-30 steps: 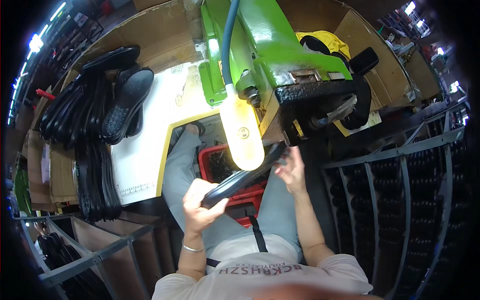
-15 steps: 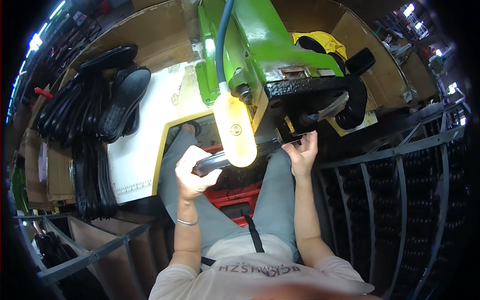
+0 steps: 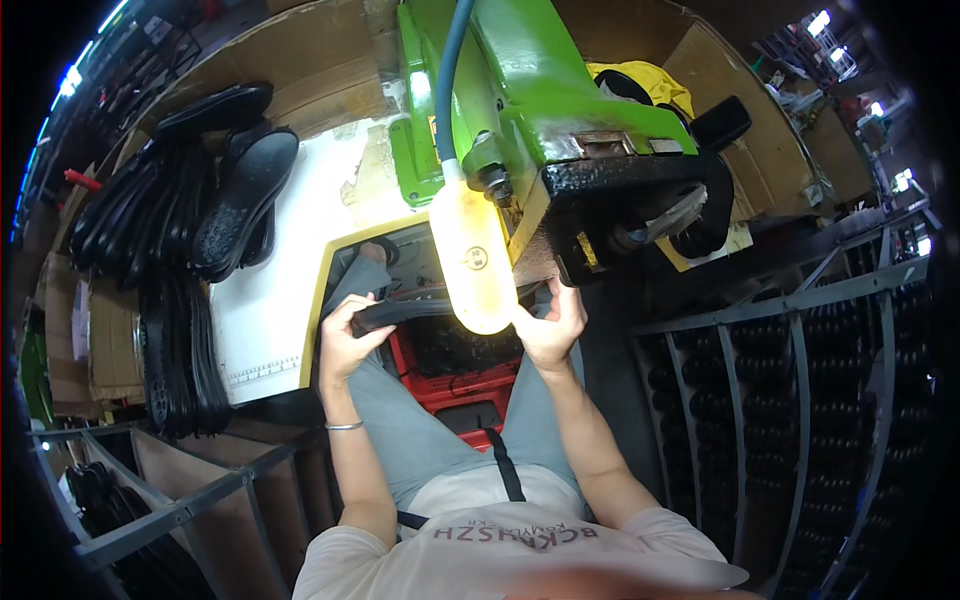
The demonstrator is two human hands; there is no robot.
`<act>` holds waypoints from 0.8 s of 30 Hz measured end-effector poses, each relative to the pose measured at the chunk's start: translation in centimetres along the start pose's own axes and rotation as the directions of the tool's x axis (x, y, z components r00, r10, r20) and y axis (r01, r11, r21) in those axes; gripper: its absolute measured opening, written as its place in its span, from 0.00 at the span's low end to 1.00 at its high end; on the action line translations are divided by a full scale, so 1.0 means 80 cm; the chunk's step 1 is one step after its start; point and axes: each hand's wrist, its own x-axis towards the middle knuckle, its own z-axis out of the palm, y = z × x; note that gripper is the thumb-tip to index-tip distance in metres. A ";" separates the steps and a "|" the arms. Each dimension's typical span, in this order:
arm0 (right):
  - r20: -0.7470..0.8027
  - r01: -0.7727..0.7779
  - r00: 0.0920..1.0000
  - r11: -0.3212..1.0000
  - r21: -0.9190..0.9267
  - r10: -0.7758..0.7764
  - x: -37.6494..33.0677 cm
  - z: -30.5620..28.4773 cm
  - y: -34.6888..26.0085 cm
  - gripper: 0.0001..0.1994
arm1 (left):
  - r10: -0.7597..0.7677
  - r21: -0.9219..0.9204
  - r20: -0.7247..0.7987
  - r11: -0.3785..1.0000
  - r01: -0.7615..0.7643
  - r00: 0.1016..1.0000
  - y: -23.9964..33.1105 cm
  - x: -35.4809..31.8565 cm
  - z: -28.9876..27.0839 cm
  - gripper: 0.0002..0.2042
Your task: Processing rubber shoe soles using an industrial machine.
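Observation:
A black shoe sole (image 3: 405, 309) is held out level between my two hands, just in front of the green machine (image 3: 560, 95). My left hand (image 3: 348, 340) pinches its left end, thumb below and fingers above. At the other end my right hand (image 3: 552, 327) is closed on the sole, close beside the machine's dark head (image 3: 610, 215). A glowing yellow-white lamp (image 3: 474, 260) on a blue-grey hose hangs over the middle of the sole and hides that part.
Stacked black soles (image 3: 170, 215) fill the left of the white tabletop (image 3: 265, 335), which has a yellow edge. Red crates (image 3: 440, 390) stand below, between my legs. Metal racks flank me, the right rack (image 3: 800, 400) filled with dark soles. Cardboard (image 3: 300, 70) walls the back.
Both hands have moved left with the sole, the right one away from under the machine's head. My legs have spread, so more of the red crates shows.

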 end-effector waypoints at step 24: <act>0.634 -0.733 0.418 -0.171 0.659 0.651 -0.140 -0.020 0.143 0.25 | -0.022 -0.271 -0.289 0.961 -0.060 0.957 -0.076 -0.027 0.223 0.20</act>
